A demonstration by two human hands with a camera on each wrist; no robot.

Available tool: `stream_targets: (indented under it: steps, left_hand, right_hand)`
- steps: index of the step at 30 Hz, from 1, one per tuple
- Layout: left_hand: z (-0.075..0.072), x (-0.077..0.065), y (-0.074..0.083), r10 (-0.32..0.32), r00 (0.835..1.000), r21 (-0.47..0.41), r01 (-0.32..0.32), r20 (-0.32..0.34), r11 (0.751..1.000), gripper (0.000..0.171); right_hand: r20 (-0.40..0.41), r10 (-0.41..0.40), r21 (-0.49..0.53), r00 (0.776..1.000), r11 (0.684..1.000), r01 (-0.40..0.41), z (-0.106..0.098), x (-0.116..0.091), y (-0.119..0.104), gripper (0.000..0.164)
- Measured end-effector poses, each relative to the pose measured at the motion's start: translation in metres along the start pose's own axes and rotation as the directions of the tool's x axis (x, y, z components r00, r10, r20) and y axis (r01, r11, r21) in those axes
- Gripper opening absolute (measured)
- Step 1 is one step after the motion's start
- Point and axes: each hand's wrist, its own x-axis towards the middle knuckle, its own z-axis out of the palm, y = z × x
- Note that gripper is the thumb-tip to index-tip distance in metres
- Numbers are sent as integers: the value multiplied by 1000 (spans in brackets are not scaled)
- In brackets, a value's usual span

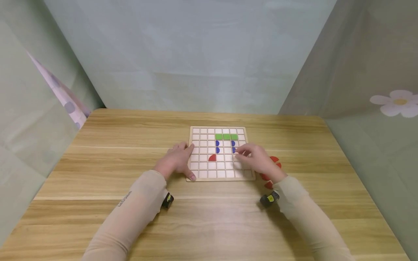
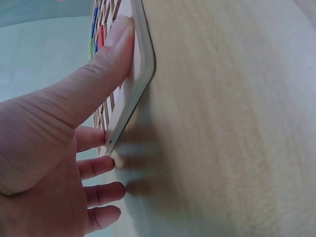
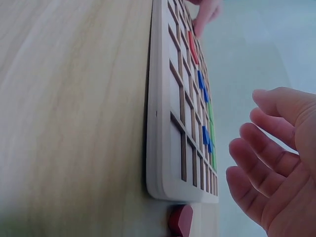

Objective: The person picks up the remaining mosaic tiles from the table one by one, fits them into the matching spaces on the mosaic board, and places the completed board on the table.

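A square wooden grid board (image 1: pixel 220 179) lies flat on the table. My left hand (image 1: pixel 177 159) is at its left side, the thumb resting on the front-left corner and the other fingers spread along the edge. My right hand (image 1: pixel 256 157) hovers over the board's right part, fingertips near a lower blue half-round piece (image 1: pixel 233 149). In the right wrist view the fingers are loosely bent, with nothing visible between them. Three green squares (image 1: pixel 226 136) sit in one row, blue half-round pieces (image 1: pixel 217 143) in two columns below, and one red quarter-round piece (image 1: pixel 212 157) lower left.
Several loose red pieces (image 1: pixel 274 158) lie on the wooden table (image 1: pixel 215 221) right of the board, partly hidden by the right hand and wrist. Pale cloth (image 1: pixel 196 54) hangs behind the table and at both sides. A wrist camera (image 1: pixel 269 198) sits below the right sleeve.
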Motion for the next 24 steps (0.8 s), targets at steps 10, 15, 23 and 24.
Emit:
stream_targets:
  steps: [10,15,23,24]
  left_hand:
    - [-1,1,1,-40,998,-53,42,47,998,132]
    - [0,1,1,-46,997,-69,51,69,996,132]
    - [1,1,-1,-33,997,-72,38,69,997,133]
    - [1,1,-2,-32,997,-75,37,69,997,133]
  right_hand:
    - [-23,27,-24,999,999,-28,-7,-4,7,28]
    - [-33,22,-27,999,999,-23,-10,-6,13,26]
    - [-24,87,-37,996,995,-88,-15,-10,19,27]
    - [-23,89,-39,996,995,-90,-16,-11,20,26]
